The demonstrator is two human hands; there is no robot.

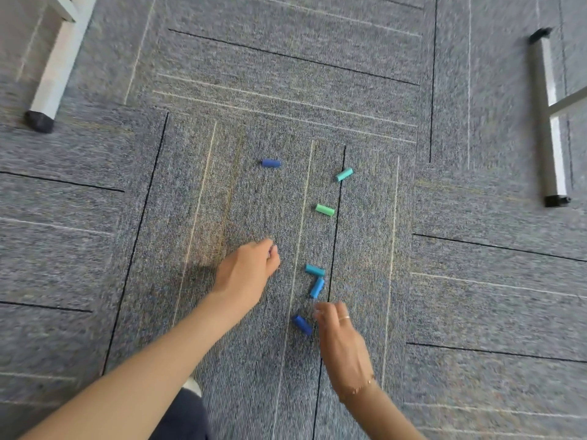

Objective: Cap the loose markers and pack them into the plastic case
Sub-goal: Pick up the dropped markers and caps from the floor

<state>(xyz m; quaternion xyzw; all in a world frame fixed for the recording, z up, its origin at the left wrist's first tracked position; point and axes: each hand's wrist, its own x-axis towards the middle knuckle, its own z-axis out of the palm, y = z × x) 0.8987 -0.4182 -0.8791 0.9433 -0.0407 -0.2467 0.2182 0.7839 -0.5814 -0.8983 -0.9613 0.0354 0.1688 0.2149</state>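
Note:
Several short marker caps lie loose on the grey carpet: a dark blue cap (pixel 271 163) farthest away, a turquoise cap (pixel 344 174), a green cap (pixel 325 209), a teal cap (pixel 315 270), a light blue cap (pixel 317 287) touching it, and another dark blue cap (pixel 302 324) nearest me. My left hand (pixel 246 271) is curled over the carpet left of the teal cap, and a bit of purple shows between its fingertips. My right hand (pixel 340 338) hovers just right of the near dark blue cap, fingers loosely bent and holding nothing. No marker bodies or plastic case are in view.
A white table leg with a black foot (pixel 47 87) stands at the far left. A grey metal frame leg (pixel 551 122) lies at the far right. My dark trouser knee (pixel 187 417) shows at the bottom edge.

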